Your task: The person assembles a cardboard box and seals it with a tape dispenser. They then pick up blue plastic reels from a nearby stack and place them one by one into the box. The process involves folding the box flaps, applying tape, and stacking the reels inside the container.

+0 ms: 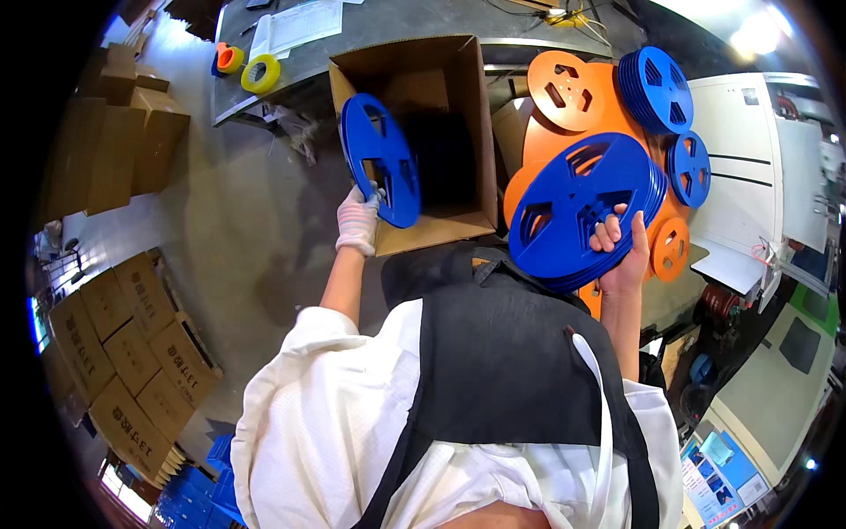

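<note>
My left hand (358, 224), in a pale knitted glove, grips a blue plastic reel disc (402, 181) by its lower left edge. The disc is tilted over the left side of an open cardboard box (483, 115), whose dark interior is hard to make out. Bare and curled, my right hand (626, 251) holds a thick stack of blue reel discs (564, 189). Its fingers reach into a cutout of the front disc, with the thumb at the stack's outer edge. Orange reel discs (564, 88) lie behind this stack.
More blue discs (665, 88) stand at the back right. A metal table (388, 22) bears papers (300, 31) and tape rolls (261, 74). Closed cartons (132, 361) are piled on the left. White machine cabinets (727, 150) stand on the right.
</note>
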Motion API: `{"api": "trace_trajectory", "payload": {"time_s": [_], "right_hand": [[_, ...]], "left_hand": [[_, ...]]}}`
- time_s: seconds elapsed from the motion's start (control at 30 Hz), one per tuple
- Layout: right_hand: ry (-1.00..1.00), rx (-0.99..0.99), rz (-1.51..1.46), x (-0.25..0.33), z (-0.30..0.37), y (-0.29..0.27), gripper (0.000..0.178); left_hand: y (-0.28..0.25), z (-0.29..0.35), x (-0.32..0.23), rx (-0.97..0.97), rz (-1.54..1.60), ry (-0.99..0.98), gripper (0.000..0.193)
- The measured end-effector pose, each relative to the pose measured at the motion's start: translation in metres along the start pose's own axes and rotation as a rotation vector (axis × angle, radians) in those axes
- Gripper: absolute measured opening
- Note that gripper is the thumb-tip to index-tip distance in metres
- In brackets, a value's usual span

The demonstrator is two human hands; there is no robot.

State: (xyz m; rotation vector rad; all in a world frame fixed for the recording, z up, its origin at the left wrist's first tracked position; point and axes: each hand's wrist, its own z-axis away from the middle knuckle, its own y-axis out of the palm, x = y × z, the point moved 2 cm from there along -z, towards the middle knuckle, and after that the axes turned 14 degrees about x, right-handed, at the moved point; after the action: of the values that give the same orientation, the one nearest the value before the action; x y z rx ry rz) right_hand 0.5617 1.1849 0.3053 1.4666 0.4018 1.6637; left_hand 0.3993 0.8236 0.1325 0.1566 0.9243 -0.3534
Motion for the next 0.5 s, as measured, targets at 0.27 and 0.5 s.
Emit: {"api": "trace_trajectory", "payload": {"time_s": [0.27,0.5], "right_hand": [[-0.049,0.343,-0.102,0.014,0.005,0.005,0.047],[-0.107,0.554,-0.33,0.031,0.009,0.005,0.044]], "left_hand": [[0.031,-0.05,0.014,0.184,-0.795,0.063,0.076],[0.11,0.048,-0.12,0.532,-1.238,1.345,0.061]]}}
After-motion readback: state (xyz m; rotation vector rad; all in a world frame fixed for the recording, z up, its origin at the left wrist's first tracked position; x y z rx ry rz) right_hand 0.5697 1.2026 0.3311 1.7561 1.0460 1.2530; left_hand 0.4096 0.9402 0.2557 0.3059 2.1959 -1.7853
